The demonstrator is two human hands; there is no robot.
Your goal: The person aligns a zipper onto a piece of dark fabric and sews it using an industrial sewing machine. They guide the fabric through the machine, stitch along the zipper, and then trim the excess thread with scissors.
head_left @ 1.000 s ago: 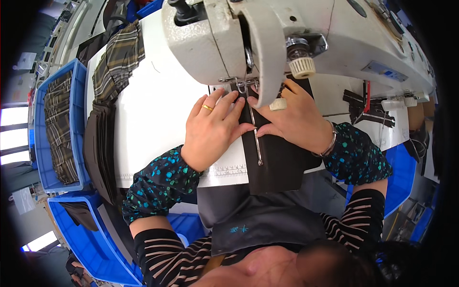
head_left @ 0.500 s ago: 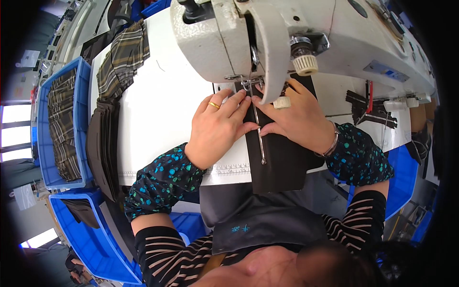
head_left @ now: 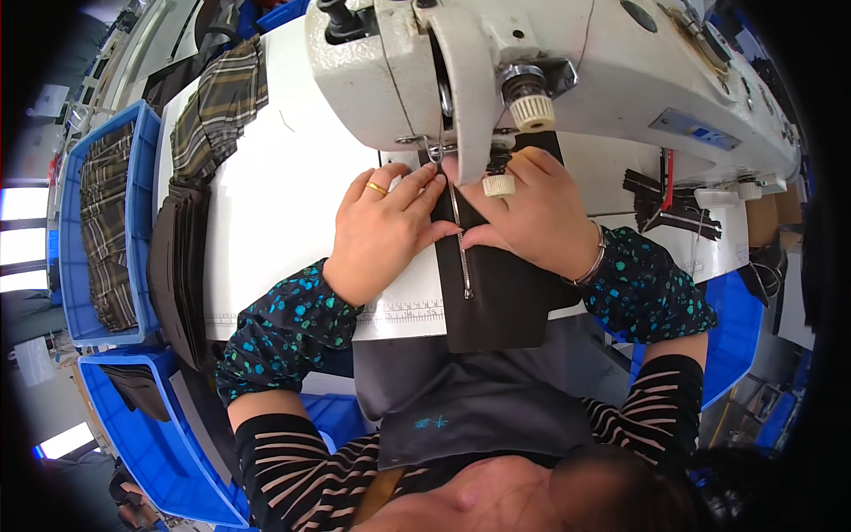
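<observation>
A dark piece of cloth (head_left: 496, 310) lies under the head of a white sewing machine (head_left: 372, 97) and hangs slightly over the table's near edge. Along it runs a metal zipper (head_left: 461, 253), its lower end toward me. My left hand (head_left: 381, 235) rests on the zipper's left side, fingertips close to the presser foot (head_left: 434, 152) and thumb beside the teeth. On the other side my right hand (head_left: 541, 222) lies spread over the cloth, its thumb nearly meeting the left one. The machine hides some of the right fingertips. Both hands press flat, fingers extended.
At the left edge of the white table (head_left: 266, 204) lie stacked dark pieces (head_left: 182, 266) and plaid cloth (head_left: 222, 106). Blue bins (head_left: 146, 222) stand beyond them. Right of the machine are short dark zipper pieces (head_left: 645, 199) and a red-handled tool (head_left: 668, 182).
The whole view has shifted slightly. The cloth and both hands have moved a little away from me, toward the needle; the hands keep the same pose.
</observation>
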